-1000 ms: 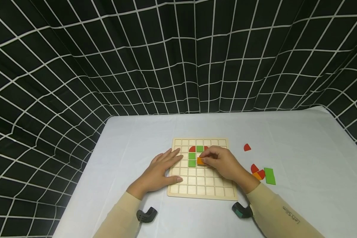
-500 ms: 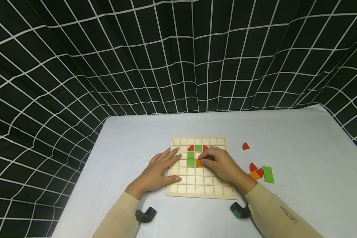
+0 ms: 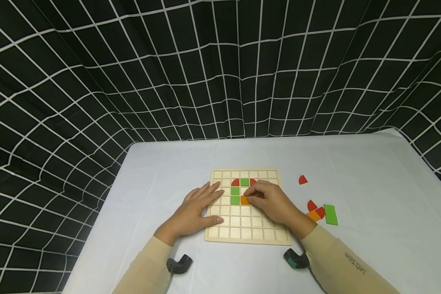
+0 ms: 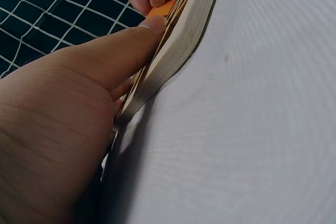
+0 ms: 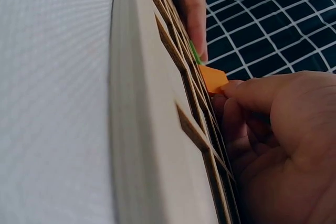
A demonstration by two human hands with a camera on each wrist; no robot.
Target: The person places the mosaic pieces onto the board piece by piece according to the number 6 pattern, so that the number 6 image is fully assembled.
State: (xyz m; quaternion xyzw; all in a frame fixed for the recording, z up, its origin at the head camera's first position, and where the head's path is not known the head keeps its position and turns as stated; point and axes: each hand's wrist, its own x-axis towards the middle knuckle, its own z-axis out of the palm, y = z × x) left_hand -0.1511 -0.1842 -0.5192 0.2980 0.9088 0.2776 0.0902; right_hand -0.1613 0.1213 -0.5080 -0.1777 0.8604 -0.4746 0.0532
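Observation:
A wooden board (image 3: 248,233) with a grid of shallow square cells lies on the white table. My left hand (image 3: 194,210) rests with spread, straight fingers on its left side. The thumb and fingers of my right hand (image 3: 273,200) pinch an orange tile (image 3: 244,200) over a cell near the board's middle. In the right wrist view that orange tile (image 5: 212,78) stands tilted against the grid. Just left of it sits a green square tile (image 3: 235,200), with another green tile (image 3: 235,190) behind. Farther back, a green tile (image 3: 244,182) lies between two red quarter-round pieces (image 3: 236,182), one partly covered by my right hand.
Right of the board are a red quarter-round piece (image 3: 303,180), more red pieces (image 3: 311,206) against an orange piece (image 3: 314,216), and a green rectangle (image 3: 330,214). Dark devices (image 3: 179,264) sit at both wrists. A black curtain with white grid lines (image 3: 206,81) hangs behind the table.
My right hand has brought the orange tile slightly left and down, into line with the cell beside the front green tile. The left hand keeps its place on the board.

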